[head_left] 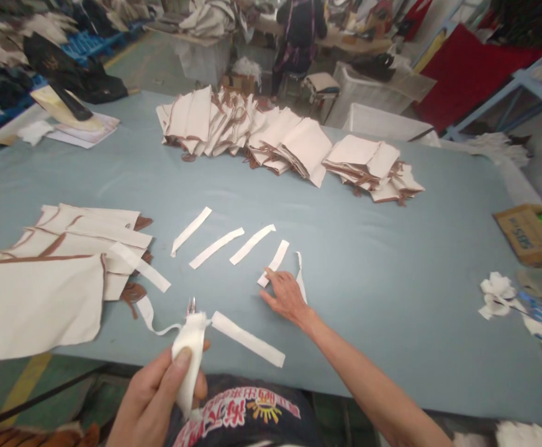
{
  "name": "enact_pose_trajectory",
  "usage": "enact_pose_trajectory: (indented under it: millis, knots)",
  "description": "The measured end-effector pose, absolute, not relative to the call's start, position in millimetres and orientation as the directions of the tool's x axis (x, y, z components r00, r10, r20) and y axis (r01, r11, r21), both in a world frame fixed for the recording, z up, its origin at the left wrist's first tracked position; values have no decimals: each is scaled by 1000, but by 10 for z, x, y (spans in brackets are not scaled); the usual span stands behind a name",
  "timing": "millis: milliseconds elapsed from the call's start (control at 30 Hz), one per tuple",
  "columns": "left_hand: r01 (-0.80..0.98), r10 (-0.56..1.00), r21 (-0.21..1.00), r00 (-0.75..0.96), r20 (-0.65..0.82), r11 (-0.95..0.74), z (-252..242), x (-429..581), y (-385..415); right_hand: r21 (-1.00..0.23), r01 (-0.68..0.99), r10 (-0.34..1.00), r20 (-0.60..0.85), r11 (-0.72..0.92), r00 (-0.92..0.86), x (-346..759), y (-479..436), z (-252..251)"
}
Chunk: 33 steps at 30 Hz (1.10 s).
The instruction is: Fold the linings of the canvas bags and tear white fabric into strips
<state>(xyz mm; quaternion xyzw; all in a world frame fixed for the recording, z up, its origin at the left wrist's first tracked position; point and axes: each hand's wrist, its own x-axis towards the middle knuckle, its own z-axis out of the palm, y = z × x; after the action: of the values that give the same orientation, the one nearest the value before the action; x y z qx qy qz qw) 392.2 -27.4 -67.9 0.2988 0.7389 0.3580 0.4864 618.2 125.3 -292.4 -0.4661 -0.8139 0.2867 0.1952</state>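
My left hand (168,385) is closed round a folded white cloth strip (190,357) near the table's front edge. A small pronged metal tip (191,305) sticks out beyond the fold; the rest of that tool is hidden. My right hand (287,295) reaches over the table, thumb and fingers apart, its fingertips on a short white strip (279,256). Just right of it, a narrow curled strip (300,273) lies partly behind the hand. More strips lie slanted in a row to the left, including one strip (252,244). A longer strip (247,338) rests between my hands.
Cream cloth pieces with brown edging (42,304) are stacked at left. Further cream bundles (298,146) line the far side. A cardboard box (526,236) and white scraps (496,292) sit at right. Beyond the table, a person (298,37) is near white bins (364,93).
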Motion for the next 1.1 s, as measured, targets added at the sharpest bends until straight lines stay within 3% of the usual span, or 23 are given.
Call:
enact_pose_trajectory:
  millis: [233, 367, 467, 633, 800, 933, 1100]
  knots:
    - [-316, 739, 788, -285, -610, 529, -622, 3830, -162, -707, 581, 891, 161, 404, -423, 6375, 1164, -2634]
    - [-545, 748, 699, -184, -638, 462, -594, 3814, -150, -762, 513, 913, 265, 396, -310, 6225, 1002, -2115]
    - [-633, 765, 645, -127, -632, 428, -554, 3824, -158, -787, 418, 881, 327, 454, -341, 6051, 798, -1558]
    - [-709, 830, 573, 31, -557, 411, -440, 3850, -221, -673, 279, 707, 522, 685, -477, 5781, 519, -751]
    - [-715, 891, 581, 132, -435, 389, -367, 3890, -301, -513, 226, 538, 613, 828, -579, 5657, 436, -505]
    - [-697, 883, 566, 223, -413, 440, -304, 3942, -334, -357, 329, 484, 582, 874, -653, 5616, 354, -506]
    - [-670, 859, 559, 257, -442, 488, -292, 3973, -406, -322, 345, 469, 526, 882, -709, 5629, 272, -512]
